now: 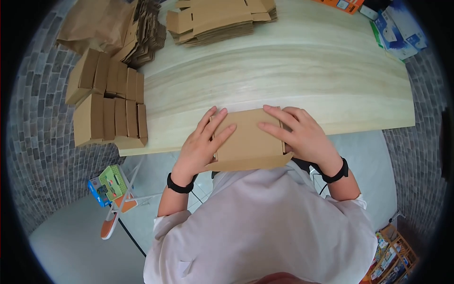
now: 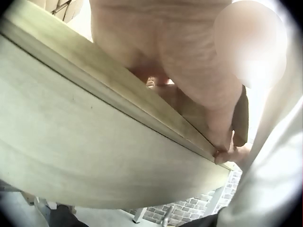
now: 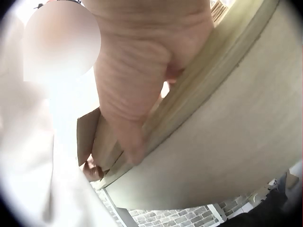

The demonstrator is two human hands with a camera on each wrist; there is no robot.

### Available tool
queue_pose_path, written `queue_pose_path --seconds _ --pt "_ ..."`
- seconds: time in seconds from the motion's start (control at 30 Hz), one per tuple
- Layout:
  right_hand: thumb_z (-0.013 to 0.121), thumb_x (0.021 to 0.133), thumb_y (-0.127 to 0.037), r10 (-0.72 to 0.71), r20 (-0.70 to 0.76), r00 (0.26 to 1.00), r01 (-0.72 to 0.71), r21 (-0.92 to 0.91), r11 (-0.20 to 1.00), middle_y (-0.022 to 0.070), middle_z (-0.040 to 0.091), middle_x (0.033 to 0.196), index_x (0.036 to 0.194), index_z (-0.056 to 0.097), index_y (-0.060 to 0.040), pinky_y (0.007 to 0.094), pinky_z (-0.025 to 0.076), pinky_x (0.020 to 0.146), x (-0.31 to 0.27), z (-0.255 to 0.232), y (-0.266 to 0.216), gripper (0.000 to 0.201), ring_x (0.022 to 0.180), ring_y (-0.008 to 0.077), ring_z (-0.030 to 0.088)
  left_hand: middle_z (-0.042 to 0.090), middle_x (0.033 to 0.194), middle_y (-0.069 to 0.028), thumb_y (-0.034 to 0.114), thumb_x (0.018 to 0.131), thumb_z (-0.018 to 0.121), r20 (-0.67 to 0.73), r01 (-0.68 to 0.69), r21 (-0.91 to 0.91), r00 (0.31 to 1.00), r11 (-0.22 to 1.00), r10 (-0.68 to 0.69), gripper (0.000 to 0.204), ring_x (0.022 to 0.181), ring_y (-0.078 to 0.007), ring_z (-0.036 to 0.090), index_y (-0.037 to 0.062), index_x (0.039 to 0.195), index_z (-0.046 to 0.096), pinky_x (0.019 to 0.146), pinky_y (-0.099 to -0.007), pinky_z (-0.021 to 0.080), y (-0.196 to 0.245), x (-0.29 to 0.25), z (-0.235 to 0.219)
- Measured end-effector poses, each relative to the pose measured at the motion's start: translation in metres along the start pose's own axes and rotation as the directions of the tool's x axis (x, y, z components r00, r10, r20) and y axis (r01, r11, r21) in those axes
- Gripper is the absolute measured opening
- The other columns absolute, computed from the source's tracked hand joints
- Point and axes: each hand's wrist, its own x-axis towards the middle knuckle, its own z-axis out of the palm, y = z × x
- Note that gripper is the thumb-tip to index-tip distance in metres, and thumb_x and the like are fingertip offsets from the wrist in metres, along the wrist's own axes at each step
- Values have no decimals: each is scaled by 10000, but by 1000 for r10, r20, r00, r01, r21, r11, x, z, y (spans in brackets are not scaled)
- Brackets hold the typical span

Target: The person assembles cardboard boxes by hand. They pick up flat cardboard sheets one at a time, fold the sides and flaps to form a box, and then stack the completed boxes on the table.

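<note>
A brown cardboard box (image 1: 249, 135) lies at the table's near edge, its lid panel on top and a front flap (image 1: 250, 163) sticking out towards the body. My left hand (image 1: 198, 146) holds the box's left side, fingers spread over the lid and reaching its far left corner. On the opposite side my right hand (image 1: 307, 139) grips it likewise, with fingertips on the lid and at the far right corner. Both wrist views show a thumb reaching down along the box's near side, below the flap (image 2: 242, 118). The box's underside is hidden.
Folded boxes (image 1: 109, 104) stand stacked at the table's left end. Behind them are a brown paper bag (image 1: 94, 26) and piled cardboard (image 1: 144, 33). Flat box blanks (image 1: 220, 21) lie at the back. Blue-and-white packages (image 1: 399, 31) and an orange box (image 1: 338, 4) sit at the far right.
</note>
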Motion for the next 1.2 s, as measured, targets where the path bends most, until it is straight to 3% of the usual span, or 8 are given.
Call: queue_pose_path --seconds 0.17,0.23,0.37,0.47,0.63,0.73,1.07,1.2 --pt "786 702 -152 -51 -172 984 66 82 994 48 601 1345 1329 572 -155 358 529 833 -5 8 8 662 973 267 586 508 1454 -179 187 801 762 -377 -96 -156 926 983 30 616 1307 -435 504 40 1357 540 1003 -458 506 -9 -1 18" --pt "739 843 -252 183 -125 975 -137 307 942 76 624 1311 1375 512 -63 363 534 838 6 2 -3 609 977 281 612 577 1382 -181 391 873 732 -415 -64 -250 909 966 -48 587 1258 -429 557 12 1292 573 1001 -437 492 -6 6 10" --pt "649 945 -335 244 -434 867 -22 456 890 130 613 1320 1419 428 23 374 539 852 20 31 -9 634 1037 305 631 555 1343 -281 572 917 635 -487 -140 -812 698 566 -526 846 1300 -324 518 9 1467 326 1076 -410 407 23 28 31" --pt "572 997 -359 357 -458 814 12 629 778 181 595 1330 1465 358 35 393 542 873 23 37 -9 648 1122 351 626 452 1462 -275 510 992 545 -544 -143 -749 691 647 -477 774 1336 -295 468 8 1510 265 1109 -396 352 19 33 34" --pt "499 1038 -365 334 -458 824 -136 413 901 215 559 1378 1472 361 47 382 512 950 27 22 -19 614 1207 372 598 333 1575 -227 396 1046 440 -636 -71 -588 656 806 -406 680 1366 -268 428 17 1565 217 1119 -388 333 15 37 43" --pt "472 1054 -331 377 -431 820 -63 586 808 218 542 1404 1459 407 33 371 466 1017 26 19 -17 549 1248 363 575 311 1583 -237 383 1035 419 -526 -104 -780 643 618 -556 682 1335 -261 454 20 1570 202 1114 -386 341 22 33 42" --pt "425 1066 -294 434 -411 801 -91 634 768 213 484 1476 1467 415 16 389 426 1066 31 16 -27 507 1323 383 511 230 1604 -264 397 1002 449 -585 -132 -705 663 697 -466 745 1187 -281 570 27 1580 160 1034 -408 440 28 35 38" --pt "468 1056 -294 422 -369 828 -67 682 728 202 470 1493 1446 442 -6 323 493 927 22 18 -19 486 1116 253 609 223 1606 -263 388 1007 432 -627 -129 -646 652 752 -427 733 1177 -280 569 20 1577 154 1015 -412 452 20 36 43"
